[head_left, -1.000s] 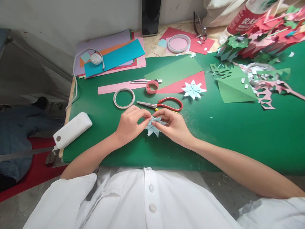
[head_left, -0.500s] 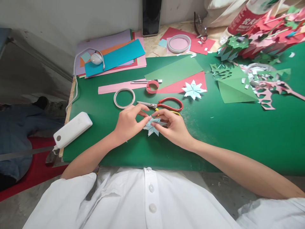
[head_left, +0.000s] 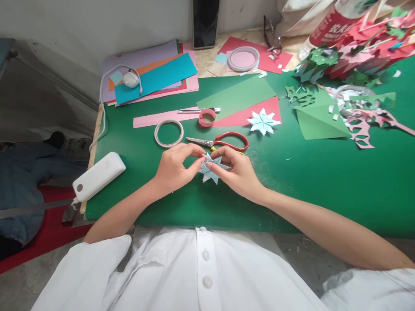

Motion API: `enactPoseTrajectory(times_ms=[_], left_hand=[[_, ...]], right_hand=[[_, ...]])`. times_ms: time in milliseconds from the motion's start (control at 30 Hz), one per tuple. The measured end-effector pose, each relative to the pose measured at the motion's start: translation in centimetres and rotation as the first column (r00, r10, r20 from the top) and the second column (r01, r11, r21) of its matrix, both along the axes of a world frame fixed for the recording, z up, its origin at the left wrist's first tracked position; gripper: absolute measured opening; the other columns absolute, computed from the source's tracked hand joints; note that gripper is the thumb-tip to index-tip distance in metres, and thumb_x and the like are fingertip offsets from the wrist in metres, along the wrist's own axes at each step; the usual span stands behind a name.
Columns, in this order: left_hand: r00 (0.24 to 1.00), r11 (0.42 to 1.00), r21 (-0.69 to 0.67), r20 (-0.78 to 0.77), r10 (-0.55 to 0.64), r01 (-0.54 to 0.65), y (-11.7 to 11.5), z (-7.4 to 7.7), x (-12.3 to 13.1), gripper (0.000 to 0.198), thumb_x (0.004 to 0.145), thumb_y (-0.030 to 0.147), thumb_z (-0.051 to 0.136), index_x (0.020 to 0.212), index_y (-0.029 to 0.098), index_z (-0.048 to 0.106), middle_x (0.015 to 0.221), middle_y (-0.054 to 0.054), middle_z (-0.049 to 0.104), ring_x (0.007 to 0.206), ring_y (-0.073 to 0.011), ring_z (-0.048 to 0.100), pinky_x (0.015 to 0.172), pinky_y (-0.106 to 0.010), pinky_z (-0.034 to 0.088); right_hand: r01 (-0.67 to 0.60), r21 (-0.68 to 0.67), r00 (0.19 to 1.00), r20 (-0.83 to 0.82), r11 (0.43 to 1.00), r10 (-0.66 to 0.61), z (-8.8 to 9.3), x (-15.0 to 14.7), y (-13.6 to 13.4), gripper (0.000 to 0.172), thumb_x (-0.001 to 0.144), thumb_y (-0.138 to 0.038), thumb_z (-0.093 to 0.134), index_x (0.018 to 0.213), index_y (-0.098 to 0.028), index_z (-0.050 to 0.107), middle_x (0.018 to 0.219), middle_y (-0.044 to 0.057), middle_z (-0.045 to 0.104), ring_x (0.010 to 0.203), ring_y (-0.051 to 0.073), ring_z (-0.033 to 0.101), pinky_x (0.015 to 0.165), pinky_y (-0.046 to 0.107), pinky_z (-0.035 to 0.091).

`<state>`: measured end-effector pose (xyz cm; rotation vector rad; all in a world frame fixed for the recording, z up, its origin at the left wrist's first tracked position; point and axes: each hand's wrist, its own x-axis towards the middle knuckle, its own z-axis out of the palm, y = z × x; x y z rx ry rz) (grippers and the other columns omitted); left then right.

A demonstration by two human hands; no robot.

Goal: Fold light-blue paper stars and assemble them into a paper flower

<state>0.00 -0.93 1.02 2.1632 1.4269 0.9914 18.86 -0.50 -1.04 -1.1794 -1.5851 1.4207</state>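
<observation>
A small light-blue folded paper star [head_left: 211, 171] is held just above the green table cover [head_left: 324, 181], in front of my chest. My left hand [head_left: 175, 167] pinches its left side with fingers curled. On its right side, my right hand [head_left: 236, 170] pinches it with thumb and fingertips. Both hands are closed on the star. Red-handled scissors [head_left: 223, 141] lie just beyond my hands. A second finished light-blue paper star [head_left: 262, 121] rests on a red paper sheet further back.
A white tape ring [head_left: 168, 133], a pink tape roll [head_left: 207, 117] and a pink paper strip [head_left: 162, 117] lie behind my hands. A white power bank [head_left: 99, 176] sits at the left edge. Stacked coloured paper [head_left: 152, 73] is at back left; cut paper shapes [head_left: 350, 65] pile up at right.
My fingers have shifted on the star, which has turned a little and sits slightly higher between both hands. Nothing else on the table has moved.
</observation>
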Motion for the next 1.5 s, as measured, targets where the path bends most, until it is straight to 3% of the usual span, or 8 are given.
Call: enactPoseTrajectory(times_ms=[167,367,600,767,1000,1100,1300,1500], left_hand=[[1.000,1.000,0.015,0.016,-0.023,0.023,-0.4,0.2,0.2,0.006,0.084,0.016,0.065,0.087,0.020,0.068,0.081,0.001,0.078,0.077,-0.0123,0.072,0.072,-0.023,0.053],[1.000,0.999,-0.034,-0.018,0.022,-0.022,-0.8,0.5,0.5,0.006,0.086,0.018,0.063,0.087,0.021,0.068,0.082,0.001,0.078,0.076,-0.0130,0.073,0.065,-0.022,0.051],[0.985,0.993,0.088,-0.147,0.095,-0.082,-0.1,-0.3,0.0,0.011,0.083,0.022,0.065,0.093,0.020,0.069,0.092,-0.002,0.079,0.076,-0.0167,0.072,0.068,-0.027,0.051],[0.997,0.996,-0.047,-0.019,-0.075,0.074,0.4,0.0,-0.5,0.016,0.080,0.017,0.064,0.096,0.019,0.070,0.094,-0.003,0.078,0.088,-0.0184,0.070,0.078,-0.030,0.054],[0.993,0.993,0.036,0.051,-0.111,0.109,0.1,-0.2,-0.1,0.006,0.081,0.023,0.071,0.086,0.019,0.069,0.086,-0.004,0.077,0.083,-0.0179,0.068,0.079,-0.032,0.055],[0.992,0.991,0.087,0.066,-0.111,0.105,0.1,-0.6,0.0,0.006,0.081,0.024,0.074,0.083,0.019,0.070,0.083,-0.003,0.077,0.080,-0.0165,0.067,0.078,-0.031,0.055],[0.989,0.986,0.121,0.070,-0.128,0.119,0.1,-0.7,0.1,0.006,0.085,0.023,0.071,0.081,0.019,0.070,0.079,-0.002,0.076,0.078,-0.0150,0.064,0.075,-0.028,0.053],[0.985,0.983,0.122,0.083,-0.150,0.139,-0.1,-0.5,0.4,0.009,0.089,0.018,0.065,0.080,0.019,0.068,0.079,-0.002,0.075,0.077,-0.0143,0.063,0.076,-0.029,0.052]], right_hand=[[0.054,-0.020,0.999,-0.005,0.998,-0.054,0.3,0.0,0.1,0.036,0.084,-0.055,0.069,0.085,-0.020,0.060,0.068,-0.001,0.058,0.057,0.010,0.050,0.051,0.024,0.040],[0.128,-0.001,0.992,-0.018,0.992,-0.128,0.2,-0.2,-0.1,0.041,0.081,-0.058,0.071,0.080,-0.019,0.059,0.070,0.001,0.063,0.060,0.012,0.053,0.049,0.024,0.038],[0.156,0.201,0.979,0.095,0.967,-0.178,0.1,-0.1,-0.6,0.022,0.087,-0.042,0.067,0.081,-0.021,0.061,0.068,0.002,0.066,0.057,0.012,0.056,0.053,0.026,0.041],[0.109,0.328,0.979,0.128,0.938,-0.158,0.2,0.0,-0.7,0.012,0.087,-0.034,0.065,0.083,-0.023,0.061,0.069,0.001,0.068,0.055,0.012,0.057,0.055,0.026,0.045],[0.077,0.418,0.984,0.113,0.905,-0.136,0.1,0.1,-0.6,0.007,0.088,-0.028,0.065,0.085,-0.023,0.061,0.072,0.000,0.070,0.056,0.011,0.061,0.057,0.025,0.047],[0.073,0.481,0.976,0.145,0.874,-0.161,-0.3,0.2,-0.6,0.006,0.089,-0.027,0.065,0.086,-0.023,0.061,0.075,0.000,0.072,0.059,0.011,0.064,0.057,0.023,0.048],[0.067,0.690,0.977,0.101,0.721,-0.188,-0.9,0.1,-0.3,0.012,0.086,-0.015,0.067,0.090,-0.023,0.059,0.077,-0.005,0.073,0.059,0.008,0.067,0.051,0.017,0.047],[0.049,0.709,0.974,0.122,0.704,-0.190,-1.0,0.1,-0.3,0.013,0.086,-0.014,0.067,0.091,-0.023,0.059,0.079,-0.005,0.073,0.058,0.007,0.065,0.049,0.016,0.046]])
